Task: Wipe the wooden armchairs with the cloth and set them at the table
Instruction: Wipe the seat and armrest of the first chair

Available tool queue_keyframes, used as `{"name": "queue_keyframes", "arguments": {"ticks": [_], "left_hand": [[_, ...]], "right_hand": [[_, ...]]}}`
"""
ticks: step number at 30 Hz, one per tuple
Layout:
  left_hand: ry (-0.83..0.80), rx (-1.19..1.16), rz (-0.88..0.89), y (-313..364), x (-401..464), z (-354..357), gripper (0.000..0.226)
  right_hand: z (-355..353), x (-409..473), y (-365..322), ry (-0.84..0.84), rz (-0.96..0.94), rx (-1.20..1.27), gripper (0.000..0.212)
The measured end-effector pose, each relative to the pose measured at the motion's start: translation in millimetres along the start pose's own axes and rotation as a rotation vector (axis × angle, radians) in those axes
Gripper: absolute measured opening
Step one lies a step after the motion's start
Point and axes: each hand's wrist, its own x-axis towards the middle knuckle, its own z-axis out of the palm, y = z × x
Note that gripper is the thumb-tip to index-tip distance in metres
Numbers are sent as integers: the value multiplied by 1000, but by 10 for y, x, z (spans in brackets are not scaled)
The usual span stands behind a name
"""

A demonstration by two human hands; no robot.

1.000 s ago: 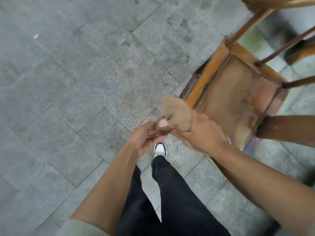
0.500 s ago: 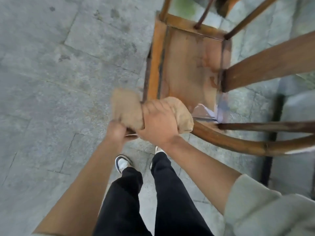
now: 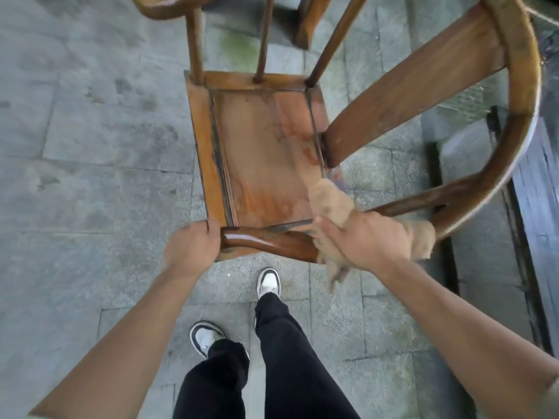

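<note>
Armchair (image 3: 266, 152): orange-brown wood; seat panel mottled with paler tan and reddish stains, dark lines along the frame joints. Curved arm rail (image 3: 269, 241): dark glossy brown with a pale highlight. Cloth (image 3: 331, 204): uniform tan-beige, no pattern. Floor (image 3: 90, 146): grey stone slabs with darker blotches and a green patch near the top. Trousers (image 3: 287, 358): plain black. Shoes (image 3: 267, 281): white with black trim.

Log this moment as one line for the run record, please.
left hand grips armrest end | right hand holds cloth on armrest | armchair on stone paving
</note>
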Motion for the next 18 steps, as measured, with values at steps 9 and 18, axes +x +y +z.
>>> {"name": "queue_keyframes", "arguments": {"ticks": [9,18], "left_hand": [[-221,-204,-237,-73,335,-37,34],[-574,19,-411,-23,824,13,25]], "right_hand": [[382,707,-1563,-532,-249,550,68],[1533,1989,-127,-418,732,875,73]]}}
